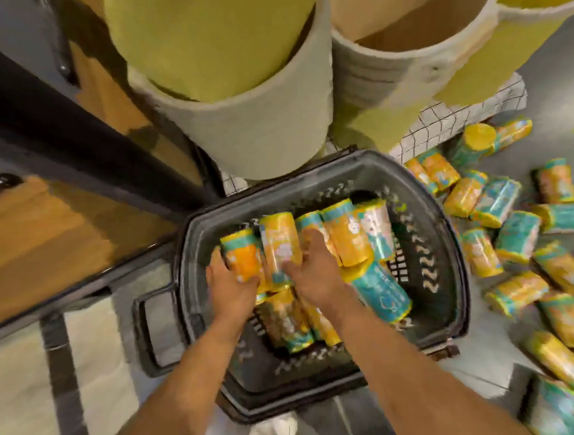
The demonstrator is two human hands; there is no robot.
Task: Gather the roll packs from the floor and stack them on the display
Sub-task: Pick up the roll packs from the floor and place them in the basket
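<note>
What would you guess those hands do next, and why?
Probably lift the gripped roll packs out of the dark basket. Both the left hand and right hand are already closed on them, and more packs wait on the floor.

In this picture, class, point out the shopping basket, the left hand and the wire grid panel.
shopping basket (452, 238): head view, right rim.
left hand (230, 283): head view, back of the hand.
wire grid panel (443, 126): head view, its white mesh.

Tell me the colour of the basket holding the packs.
Dark grey basket, clearest in the head view.
</note>
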